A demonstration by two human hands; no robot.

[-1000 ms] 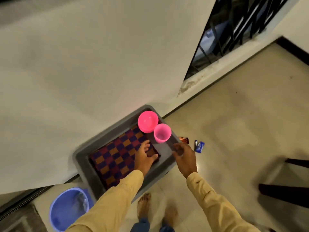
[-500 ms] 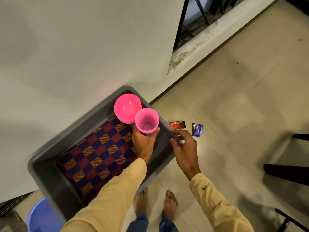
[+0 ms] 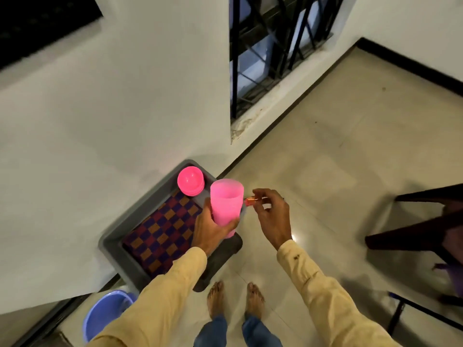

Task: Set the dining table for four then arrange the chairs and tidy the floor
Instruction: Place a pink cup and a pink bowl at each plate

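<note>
My left hand (image 3: pixel 213 231) grips a tall pink plastic cup (image 3: pixel 226 206), held upright above the right end of a grey tub (image 3: pixel 115 249) on the floor. Inside the tub lie a checked purple-and-orange mat (image 3: pixel 162 234) and a stack of pink bowls (image 3: pixel 190 181) in the far corner. My right hand (image 3: pixel 271 216) hovers just right of the cup with its fingers curled and apart, holding nothing. A small red wrapper (image 3: pixel 250 201) shows on the floor between the cup and that hand.
A blue bucket (image 3: pixel 105 314) stands at the lower left beside the tub. Dark chair legs (image 3: pixel 413 229) reach in from the right edge. A barred window (image 3: pixel 275 46) sits low in the white wall ahead. My bare feet (image 3: pixel 235 299) stand on the tiled floor.
My left hand went from the mat to the pink cup, gripped it and lifted it out of the tub. My right hand rose beside it; the view pulled upward.
</note>
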